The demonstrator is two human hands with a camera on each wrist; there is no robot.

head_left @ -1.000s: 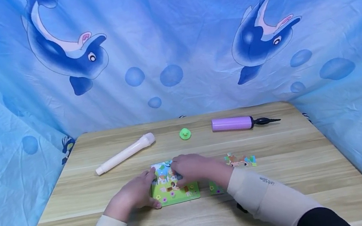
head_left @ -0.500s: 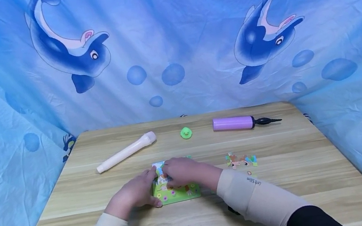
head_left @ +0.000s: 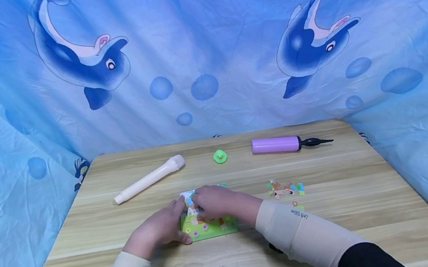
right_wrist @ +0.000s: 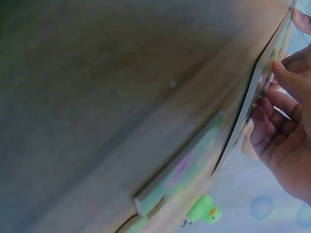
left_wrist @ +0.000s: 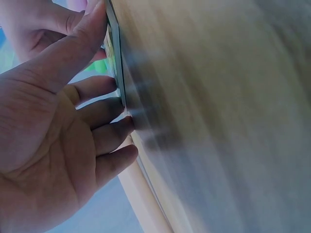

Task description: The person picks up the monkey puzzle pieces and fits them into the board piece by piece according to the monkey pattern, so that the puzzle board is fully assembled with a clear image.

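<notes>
A picture puzzle board (head_left: 213, 232) with a green flowered meadow lies flat on the table before me. My left hand (head_left: 159, 227) rests along its left side, thumb at the near corner and the fairly straight fingers against the edge, as the left wrist view shows. Over the middle of the board, my right hand (head_left: 217, 201) brings thumb and curled fingers together on a puzzle piece, mostly hidden by the fingers. Loose puzzle pieces (head_left: 287, 189) with a brown animal's face lie right of the board. One flowered piece (right_wrist: 180, 170) shows in the right wrist view.
Along the back of the wooden table (head_left: 360, 217) lie a white stick-shaped tube (head_left: 149, 179), a small green toy duck (head_left: 220, 156) and a purple hand pump (head_left: 276, 144) with a black nozzle. A blue dolphin-print curtain (head_left: 198, 37) surrounds the table.
My right hand has shifted slightly left over the board, and its sleeve now covers the near loose piece. My left hand stays at the board's left side.
</notes>
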